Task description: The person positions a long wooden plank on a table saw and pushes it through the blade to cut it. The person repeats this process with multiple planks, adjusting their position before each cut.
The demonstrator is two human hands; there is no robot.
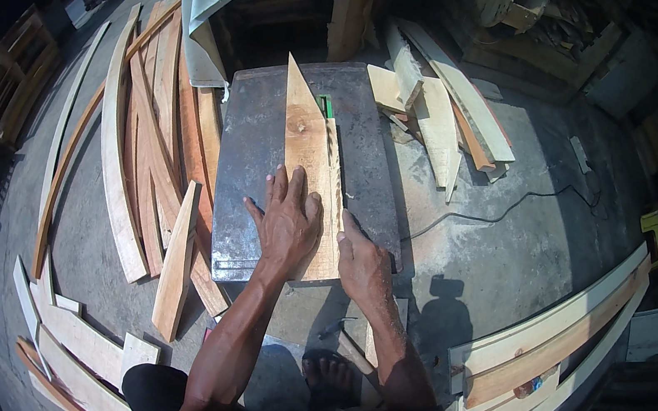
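A light brown wooden board (pixel 302 139), tapering to a point at its far end, lies lengthwise on a dark metal tabletop (pixel 256 128). A narrower strip with a rough, uneven edge (pixel 335 185) runs along its right side; whether it is a separate piece I cannot tell. My left hand (pixel 289 221) rests flat on the board's near half, fingers spread. At the near right edge, my right hand (pixel 365 263) is closed against the wood, its thumb and forefinger at the edge and its other fingers curled. A small green part (pixel 324 106) shows beside the board's far right edge.
Long planks (pixel 130 152) lie in a pile on the floor at the left. More cut boards (pixel 438 120) sit beyond the table to the right, near a dark cable (pixel 495 220). Planks (pixel 552 355) lie at lower right; a pale cloth (pixel 211 0) hangs at the far left.
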